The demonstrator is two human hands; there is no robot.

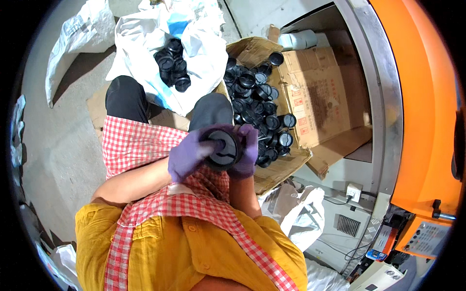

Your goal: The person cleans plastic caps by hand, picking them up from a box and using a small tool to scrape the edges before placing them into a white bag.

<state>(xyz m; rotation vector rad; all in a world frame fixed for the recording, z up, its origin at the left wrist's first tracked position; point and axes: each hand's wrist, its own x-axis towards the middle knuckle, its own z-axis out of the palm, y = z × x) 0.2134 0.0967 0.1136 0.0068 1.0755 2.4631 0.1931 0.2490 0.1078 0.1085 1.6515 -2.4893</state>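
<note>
A black round plastic lid [225, 159] with a raised rim is held up in front of my lap. My left hand [186, 156], in a purple glove, grips it from the left, and its blurred fingertips lie over the lid's middle. From the right side my right hand [247, 151], gloved in purple too, closes round the rim; part of its fingers is hidden behind the lid. Just beyond my right hand, many similar black lids [255, 104] lie heaped in an open cardboard box [318, 102].
Ahead of my knees, a white woven sack [131, 43] lies spread with more black lids [173, 65] on it. Another white sack [82, 36] rests at the far left. An orange machine [417, 97] with a metal frame stands along the right, cables [335, 242] below it.
</note>
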